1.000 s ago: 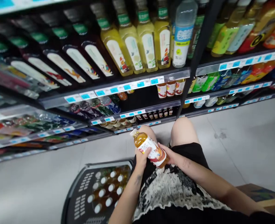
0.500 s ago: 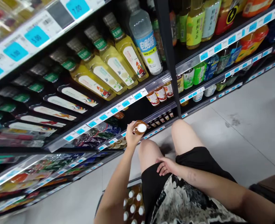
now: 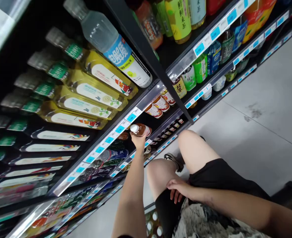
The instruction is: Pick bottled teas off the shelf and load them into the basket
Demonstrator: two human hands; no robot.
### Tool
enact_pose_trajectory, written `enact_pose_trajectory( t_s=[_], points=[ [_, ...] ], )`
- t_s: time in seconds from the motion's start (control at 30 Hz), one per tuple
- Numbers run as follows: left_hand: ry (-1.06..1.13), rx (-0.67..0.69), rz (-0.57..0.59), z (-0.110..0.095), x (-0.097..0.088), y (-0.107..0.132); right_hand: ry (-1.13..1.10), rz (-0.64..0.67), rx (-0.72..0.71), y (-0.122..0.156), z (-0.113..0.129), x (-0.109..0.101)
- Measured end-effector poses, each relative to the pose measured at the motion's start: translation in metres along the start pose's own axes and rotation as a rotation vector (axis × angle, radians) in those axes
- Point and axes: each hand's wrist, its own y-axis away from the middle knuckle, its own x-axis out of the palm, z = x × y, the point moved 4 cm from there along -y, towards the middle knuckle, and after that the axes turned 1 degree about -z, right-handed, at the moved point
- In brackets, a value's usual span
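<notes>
My left hand (image 3: 138,142) is closed around an amber drink bottle (image 3: 140,129) with a white cap. The bottle is tilted, cap toward the upper left, at the front of a lower shelf level. To its right on that level stand several amber bottles (image 3: 161,103) with white and red labels. My right hand (image 3: 179,189) lies by my thigh, holding nothing, its fingers loosely bent and slightly apart. Beside my left leg, white-capped bottles (image 3: 150,226) stand close together, partly hidden by my arm and shorts.
Above my left hand, a shelf edge with price tags (image 3: 109,139) carries yellow bottles (image 3: 96,95), dark bottles and a large clear bottle (image 3: 121,49). A black upright post (image 3: 146,43) divides the shelving. Grey floor tiles (image 3: 260,132) lie to the right.
My left hand has carried the amber bottle forward from above my knee into the lower shelf opening, its cap now turned up and left. The view has shifted; my right hand stays by my thigh.
</notes>
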Motion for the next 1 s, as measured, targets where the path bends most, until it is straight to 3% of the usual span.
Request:
enact_pose_trajectory(
  t_s=[0.17, 0.33, 0.4, 0.57, 0.77, 1.0],
  points=[
    [0.161, -0.08, 0.085, 0.023, 0.0, -0.031, -0.009, -0.034, 0.003, -0.002, -0.002, 0.002],
    [0.112, -0.153, 0.241, 0.031, -0.005, -0.043, -0.031, -0.057, -0.006, -0.008, -0.004, 0.005],
    [0.062, -0.11, 0.238, 0.024, -0.008, -0.041, -0.046, -0.063, -0.017, -0.01, -0.005, 0.006],
    [-0.463, 0.069, -0.041, -0.013, -0.019, -0.025, -0.071, -0.076, -0.016, -0.007, -0.006, 0.007],
    [-0.852, 0.146, 0.1, -0.046, -0.014, -0.021, -0.072, -0.092, -0.042, -0.008, -0.01, 0.006],
    [-0.906, 0.076, 0.153, -0.032, -0.017, -0.045, -0.086, -0.11, -0.079, -0.01, -0.012, 0.004]
  ],
)
